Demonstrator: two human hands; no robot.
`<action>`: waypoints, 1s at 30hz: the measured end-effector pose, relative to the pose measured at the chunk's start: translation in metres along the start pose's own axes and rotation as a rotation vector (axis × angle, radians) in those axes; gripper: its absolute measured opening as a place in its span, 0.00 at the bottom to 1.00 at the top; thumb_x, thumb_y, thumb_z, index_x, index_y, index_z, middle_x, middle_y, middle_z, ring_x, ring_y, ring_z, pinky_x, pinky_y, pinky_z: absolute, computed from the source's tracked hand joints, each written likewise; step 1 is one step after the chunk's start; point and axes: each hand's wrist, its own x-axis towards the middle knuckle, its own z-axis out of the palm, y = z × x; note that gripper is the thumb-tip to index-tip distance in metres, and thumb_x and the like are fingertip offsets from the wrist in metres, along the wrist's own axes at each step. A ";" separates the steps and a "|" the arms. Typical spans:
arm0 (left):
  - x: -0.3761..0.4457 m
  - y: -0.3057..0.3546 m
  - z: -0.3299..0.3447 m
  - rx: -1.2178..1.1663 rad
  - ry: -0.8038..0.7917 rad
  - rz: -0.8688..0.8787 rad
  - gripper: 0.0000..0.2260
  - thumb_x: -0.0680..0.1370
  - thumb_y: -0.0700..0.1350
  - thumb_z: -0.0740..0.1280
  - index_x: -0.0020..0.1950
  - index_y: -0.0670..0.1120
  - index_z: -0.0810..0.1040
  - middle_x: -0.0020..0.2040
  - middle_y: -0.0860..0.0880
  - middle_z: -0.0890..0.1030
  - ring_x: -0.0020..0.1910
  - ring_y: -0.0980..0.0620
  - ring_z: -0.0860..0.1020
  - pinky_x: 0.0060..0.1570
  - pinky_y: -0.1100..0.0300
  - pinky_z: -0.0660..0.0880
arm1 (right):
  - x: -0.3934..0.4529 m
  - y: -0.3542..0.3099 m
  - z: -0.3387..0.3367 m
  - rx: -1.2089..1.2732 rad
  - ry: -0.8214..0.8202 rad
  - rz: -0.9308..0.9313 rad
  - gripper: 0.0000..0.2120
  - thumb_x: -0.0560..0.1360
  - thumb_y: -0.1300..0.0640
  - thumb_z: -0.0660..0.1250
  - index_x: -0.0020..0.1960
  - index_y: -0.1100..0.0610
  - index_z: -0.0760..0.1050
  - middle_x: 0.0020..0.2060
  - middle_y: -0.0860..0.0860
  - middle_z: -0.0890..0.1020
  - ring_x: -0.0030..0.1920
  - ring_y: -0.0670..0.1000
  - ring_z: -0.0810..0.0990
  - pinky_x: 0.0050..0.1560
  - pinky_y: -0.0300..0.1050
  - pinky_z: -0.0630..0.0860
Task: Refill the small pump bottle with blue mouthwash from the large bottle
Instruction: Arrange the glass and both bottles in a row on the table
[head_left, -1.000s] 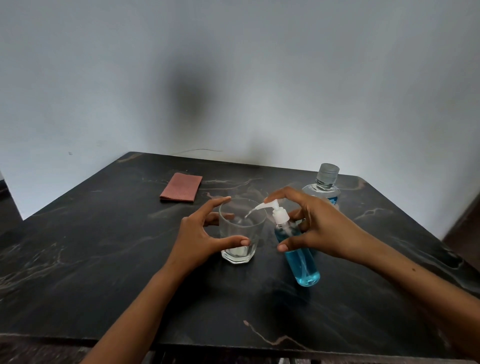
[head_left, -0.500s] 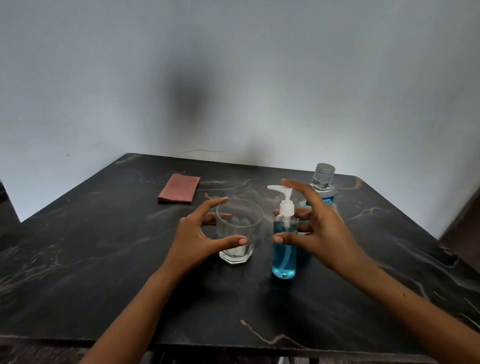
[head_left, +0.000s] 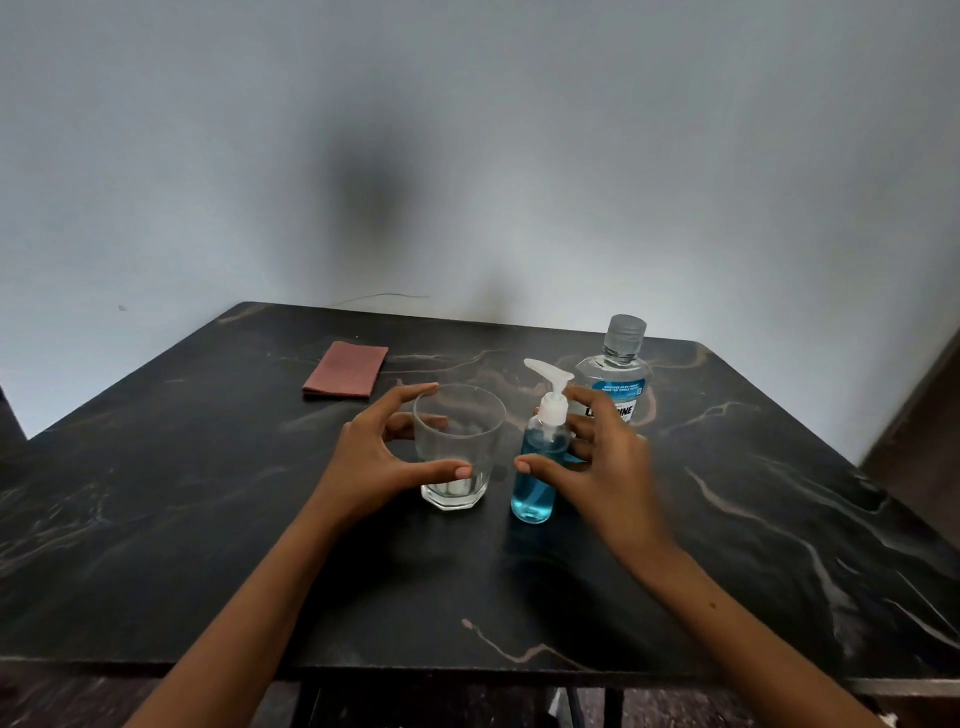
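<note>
A folded reddish-brown cloth lies on the dark marbled table, well to the left of and behind the glass tumbler, which serves as the landmark here. The left hand curves around the tumbler's left side, fingers spread wide: the thumb tip lies against the lower front of the glass and the forefinger reaches toward the rim, but whether the hand truly grips it cannot be told. The tumbler stands upright and looks nearly empty.

Just to the right of the tumbler stands the small pump bottle, upright on the table, about two-thirds full of blue liquid, its white pump nozzle pointing left above the tumbler's rim. The right hand cups loosely around the bottle's right side, fingers apart, the thumb tip at the bottle's front; contact is unclear.

Farther right of the tumbler and behind it stands the large bottle, capped, partly hidden by the right hand's fingers.
</note>
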 end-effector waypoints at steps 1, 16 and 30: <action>0.001 0.000 -0.001 -0.009 -0.006 -0.016 0.37 0.56 0.55 0.82 0.63 0.62 0.72 0.49 0.58 0.85 0.51 0.62 0.81 0.52 0.61 0.77 | 0.002 0.000 0.002 -0.014 0.008 -0.007 0.33 0.62 0.57 0.78 0.64 0.56 0.69 0.59 0.52 0.79 0.57 0.46 0.77 0.48 0.21 0.72; 0.074 -0.028 -0.034 0.067 0.012 -0.178 0.41 0.54 0.54 0.81 0.65 0.52 0.71 0.52 0.60 0.77 0.52 0.59 0.78 0.41 0.73 0.76 | 0.077 0.016 0.063 -0.169 0.107 0.008 0.24 0.66 0.57 0.77 0.59 0.63 0.74 0.54 0.57 0.82 0.54 0.55 0.80 0.57 0.49 0.77; 0.153 -0.062 -0.043 0.152 -0.074 -0.315 0.51 0.45 0.67 0.79 0.66 0.59 0.66 0.59 0.47 0.81 0.59 0.46 0.79 0.64 0.42 0.71 | 0.163 0.055 0.105 -0.123 0.148 0.110 0.22 0.67 0.59 0.76 0.57 0.62 0.74 0.55 0.57 0.81 0.54 0.55 0.80 0.57 0.47 0.75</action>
